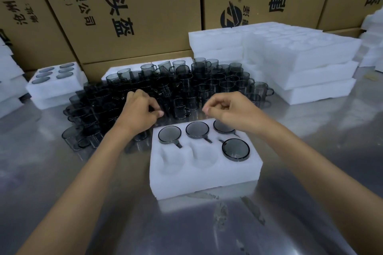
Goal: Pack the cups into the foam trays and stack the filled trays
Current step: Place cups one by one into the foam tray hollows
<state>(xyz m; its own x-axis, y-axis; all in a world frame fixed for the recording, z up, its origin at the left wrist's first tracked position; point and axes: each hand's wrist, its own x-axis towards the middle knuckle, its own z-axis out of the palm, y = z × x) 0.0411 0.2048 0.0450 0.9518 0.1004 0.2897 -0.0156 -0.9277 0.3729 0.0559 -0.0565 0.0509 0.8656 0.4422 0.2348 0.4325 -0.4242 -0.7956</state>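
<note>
Cups (180, 89): smoky dark glass, ribbed, handled, massed on tabletop (62, 192) beyond near foam tray (205, 174) | tray holds four, two near pockets empty | we judge them light, slick, breakable; take by handle or rim | left hand (138, 109) fingers curled among cups, grip unclear | right hand (230, 109) fingers curled, empty
</note>
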